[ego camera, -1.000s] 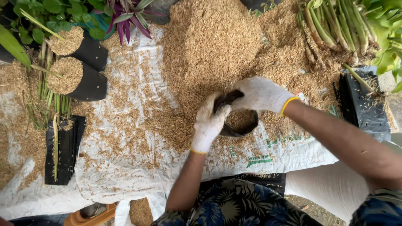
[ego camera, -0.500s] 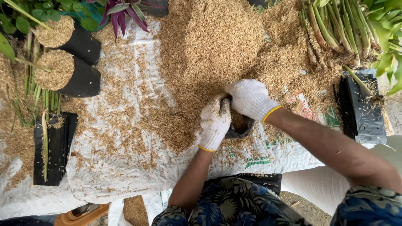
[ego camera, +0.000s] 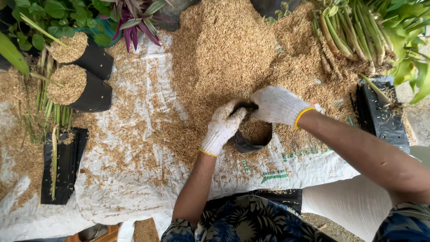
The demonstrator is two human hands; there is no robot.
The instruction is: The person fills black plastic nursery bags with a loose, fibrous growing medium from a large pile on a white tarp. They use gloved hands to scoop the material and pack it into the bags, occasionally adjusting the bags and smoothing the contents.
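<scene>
Both gloved hands have parted slightly since half a second ago, uncovering the husk-filled black grow bag [ego camera: 253,134] at frame centre. Left hand [ego camera: 222,127] and right hand [ego camera: 277,105] pinch its floppy rim; a slack grip could spill husk onto the white sheet [ego camera: 134,179].

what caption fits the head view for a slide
Two gloved hands, left and right, hold a black bag open beside a husk pile.

Outdoor daylight; white woven plastic sheet [ego camera: 134,179] spread on ground, green leafy plants [ego camera: 53,13] along far edge, purple-leaved plant [ego camera: 139,20]
</scene>
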